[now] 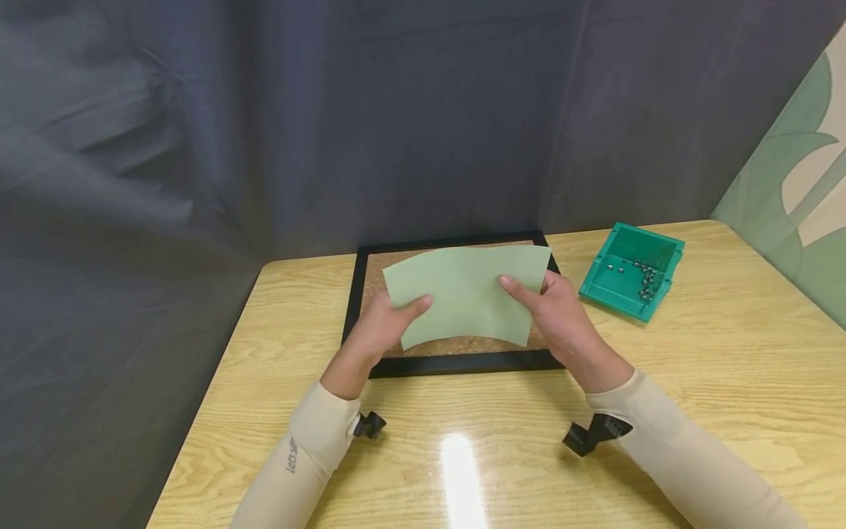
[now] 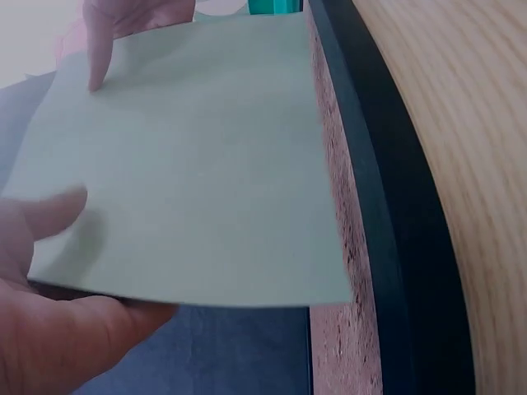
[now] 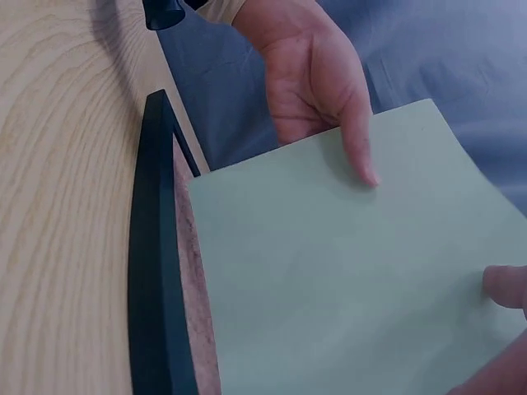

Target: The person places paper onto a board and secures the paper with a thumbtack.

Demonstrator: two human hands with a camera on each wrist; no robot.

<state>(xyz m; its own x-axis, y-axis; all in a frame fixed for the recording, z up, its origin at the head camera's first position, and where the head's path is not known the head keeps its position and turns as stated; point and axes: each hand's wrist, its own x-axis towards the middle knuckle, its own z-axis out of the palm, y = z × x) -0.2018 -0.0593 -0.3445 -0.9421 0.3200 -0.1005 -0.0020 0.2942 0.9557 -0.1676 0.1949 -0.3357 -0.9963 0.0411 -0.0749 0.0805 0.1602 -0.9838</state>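
Observation:
A plain pale green sheet of paper [image 1: 465, 297] is held up by its two short sides above a black-framed cork board [image 1: 456, 364]. My left hand [image 1: 383, 323] pinches the left side, its thumb lying on top and the fingers beneath. On the other side my right hand [image 1: 558, 316] grips the paper the same way, thumb on the upper face. Between the hands the sheet bows slightly. In the left wrist view the paper [image 2: 198, 164] hides much of the cork [image 2: 350, 337]; the right wrist view shows its near edge close to the frame [image 3: 152, 263].
To the right of the board stands a teal open tray [image 1: 608, 294] with several small metal pieces [image 1: 646, 283] inside. A dark cloth [image 1: 423, 125] hangs behind the wooden table [image 1: 423, 448]. Black wrist mounts [image 1: 588, 435] stick out from both sleeves.

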